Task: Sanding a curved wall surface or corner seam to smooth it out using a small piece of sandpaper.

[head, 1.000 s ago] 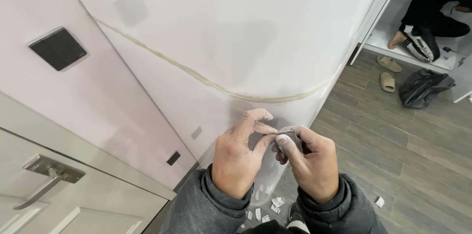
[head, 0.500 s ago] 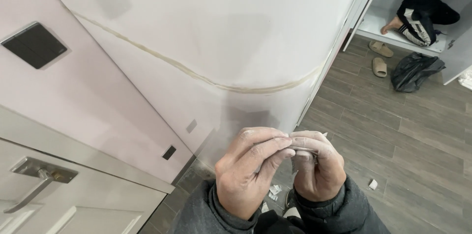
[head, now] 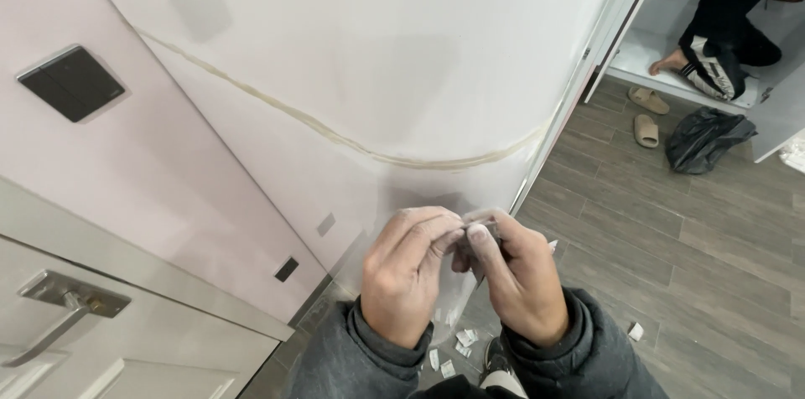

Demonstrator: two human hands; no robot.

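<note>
Grey sleeves frame both hands, near centre. Left hand [head: 411, 277] and right hand [head: 520, 277] pinch a small pale item [head: 485, 219] betw. fingertips, mostly hidden, maybe a strip; can't tell which. Paper scraps [head: 459, 340] on wood floor [head: 671, 248] below. Far right, another person's foot [head: 671, 62], body cut off.

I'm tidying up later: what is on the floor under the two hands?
Small white paper scraps lie on the grey plank floor below the left hand and right hand. The hands and sleeves cover anything directly beneath.
</note>
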